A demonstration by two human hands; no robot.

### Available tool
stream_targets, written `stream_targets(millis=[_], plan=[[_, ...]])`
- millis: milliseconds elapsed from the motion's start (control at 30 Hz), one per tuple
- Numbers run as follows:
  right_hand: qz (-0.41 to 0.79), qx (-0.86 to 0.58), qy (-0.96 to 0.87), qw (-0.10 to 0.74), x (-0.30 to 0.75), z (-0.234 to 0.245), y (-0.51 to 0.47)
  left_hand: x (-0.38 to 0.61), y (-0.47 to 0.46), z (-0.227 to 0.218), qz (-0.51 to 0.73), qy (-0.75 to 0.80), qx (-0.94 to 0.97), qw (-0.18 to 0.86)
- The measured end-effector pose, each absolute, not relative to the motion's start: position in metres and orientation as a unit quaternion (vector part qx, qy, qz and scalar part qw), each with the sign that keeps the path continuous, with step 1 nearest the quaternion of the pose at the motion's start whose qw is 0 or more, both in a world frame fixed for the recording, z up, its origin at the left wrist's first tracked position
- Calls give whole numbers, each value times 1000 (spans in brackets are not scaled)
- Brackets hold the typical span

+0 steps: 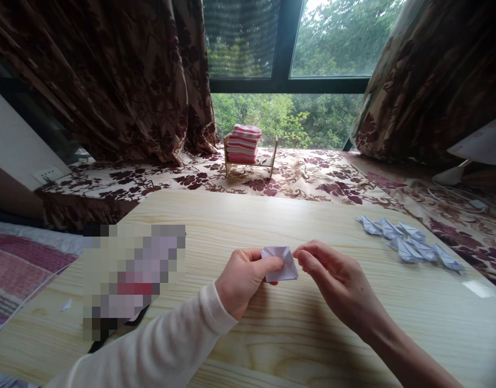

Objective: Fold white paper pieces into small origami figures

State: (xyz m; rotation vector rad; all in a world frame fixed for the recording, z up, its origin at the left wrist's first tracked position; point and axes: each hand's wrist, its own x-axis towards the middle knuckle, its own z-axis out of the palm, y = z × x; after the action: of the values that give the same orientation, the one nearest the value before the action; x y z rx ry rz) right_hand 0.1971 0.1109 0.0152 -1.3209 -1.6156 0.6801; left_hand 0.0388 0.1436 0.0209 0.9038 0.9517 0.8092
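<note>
A small square of folded white paper (pixel 287 266), with diagonal creases on its upper face, is held above the wooden table. My left hand (pixel 248 275) grips it from the left, thumb flat on top and fingers underneath. At the paper's upper right edge, the thumb and fingers of my right hand (pixel 337 280) are pinched together against it; the exact contact is small and partly hidden. Several folded white paper pieces (pixel 405 252) with pointed ends lie grouped on the right side of the table.
A pixelated patch (pixel 135 280) covers something on the table's left, near a small white scrap (pixel 66 305). Beyond the table (pixel 215 210), a little wooden stand (pixel 272 156) holds striped folded cloths (pixel 245 144) on the windowsill. A lamp (pixel 480 143) with a cord stands far right.
</note>
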Motion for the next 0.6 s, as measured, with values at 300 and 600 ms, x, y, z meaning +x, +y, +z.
stream_targets(millis=[300, 600], plan=[[293, -548, -645, 445, 194, 16, 112, 39, 142, 21, 357, 419, 395, 736], [301, -548, -650, 433, 194, 13, 112, 38, 142, 25, 347, 418, 467, 698]])
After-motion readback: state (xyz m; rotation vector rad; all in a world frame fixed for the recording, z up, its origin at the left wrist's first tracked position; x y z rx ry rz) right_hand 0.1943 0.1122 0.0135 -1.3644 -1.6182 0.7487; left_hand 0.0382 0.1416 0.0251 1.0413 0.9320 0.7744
